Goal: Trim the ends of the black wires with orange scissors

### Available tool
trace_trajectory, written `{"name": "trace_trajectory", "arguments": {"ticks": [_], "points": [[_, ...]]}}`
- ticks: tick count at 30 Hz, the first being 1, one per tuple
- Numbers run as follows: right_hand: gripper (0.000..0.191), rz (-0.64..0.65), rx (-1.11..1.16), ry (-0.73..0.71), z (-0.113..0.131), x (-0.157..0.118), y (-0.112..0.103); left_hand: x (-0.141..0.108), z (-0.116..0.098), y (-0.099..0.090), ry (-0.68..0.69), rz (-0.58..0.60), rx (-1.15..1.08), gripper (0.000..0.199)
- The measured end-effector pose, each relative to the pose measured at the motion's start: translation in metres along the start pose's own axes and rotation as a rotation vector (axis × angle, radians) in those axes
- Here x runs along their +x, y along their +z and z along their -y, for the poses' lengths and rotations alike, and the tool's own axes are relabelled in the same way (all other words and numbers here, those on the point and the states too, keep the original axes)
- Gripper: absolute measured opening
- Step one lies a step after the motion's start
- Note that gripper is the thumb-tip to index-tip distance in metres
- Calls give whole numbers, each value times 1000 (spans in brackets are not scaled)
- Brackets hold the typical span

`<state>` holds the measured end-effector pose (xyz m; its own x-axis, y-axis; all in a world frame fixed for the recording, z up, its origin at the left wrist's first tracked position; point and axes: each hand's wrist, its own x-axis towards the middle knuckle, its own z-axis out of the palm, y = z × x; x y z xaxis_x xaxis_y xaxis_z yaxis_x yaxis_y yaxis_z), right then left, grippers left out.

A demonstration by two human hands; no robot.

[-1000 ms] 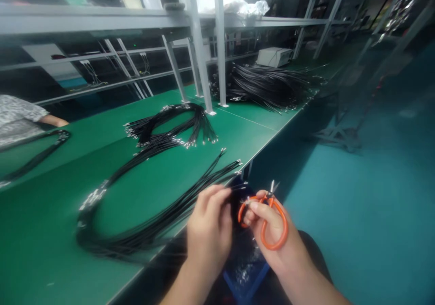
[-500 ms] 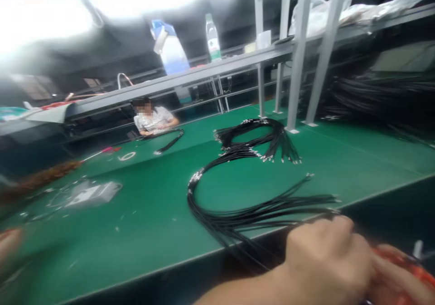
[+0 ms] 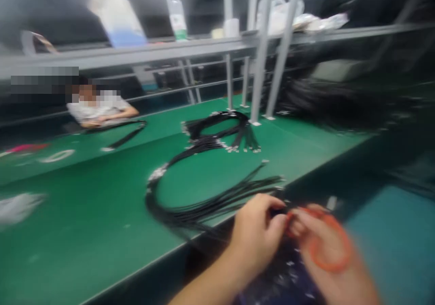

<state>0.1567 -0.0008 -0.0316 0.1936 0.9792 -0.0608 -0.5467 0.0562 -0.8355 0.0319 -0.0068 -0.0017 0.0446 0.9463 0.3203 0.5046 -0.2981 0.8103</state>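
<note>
My left hand (image 3: 258,225) is closed in front of the bench edge, thumb and fingers pinched together. What it pinches is dark and blurred. Touching its fingertips is my right hand (image 3: 321,239), curled around an orange loop-handled tool (image 3: 345,255) that resembles scissors; no blades show. The orange loop passes over the back of that hand. Just beyond my left hand, a curved bundle of black cables (image 3: 200,212) lies on the green bench (image 3: 102,210). Its loose ends, with small light tips, fan out toward my hands, and some strands hang over the edge.
Another black cable bundle (image 3: 220,126) lies coiled near the grey posts (image 3: 261,65). Across the bench sits a co-worker (image 3: 102,110) with a cable bundle. Bottles (image 3: 176,17) stand on the raised shelf (image 3: 200,46). A dark cable pile (image 3: 316,99) is at right.
The view has swung right, so the bench things appear farther left. My hands show nearer the middle, fingertips together, and the orange loop is now plainer to see.
</note>
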Motion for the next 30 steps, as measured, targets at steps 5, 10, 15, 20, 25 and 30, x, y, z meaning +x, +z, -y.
{"name": "trace_trajectory", "arguments": {"ticks": [5, 10, 15, 20, 25, 30], "points": [[24, -57, 164, 122, 11, 2, 27, 9, 6, 10, -218, 187, -437, 4], [16, -10, 248, 148, 10, -2, 25, 10, 11, 11, -269, 176, -574, 9], [19, 6, 184, 80, 12, -1, 17, 9, 15, 6, -334, 229, -596, 15], [21, 66, 82, 31, 15, 0, 19, 11, 12, 5, -319, 256, -603, 14], [19, 28, -18, -40, 14, 0, 11, 11, 14, 3, -353, 244, -676, 14], [18, 103, -316, -177, 21, -5, 6, 10, 15, 0, -378, 281, -720, 15]]}}
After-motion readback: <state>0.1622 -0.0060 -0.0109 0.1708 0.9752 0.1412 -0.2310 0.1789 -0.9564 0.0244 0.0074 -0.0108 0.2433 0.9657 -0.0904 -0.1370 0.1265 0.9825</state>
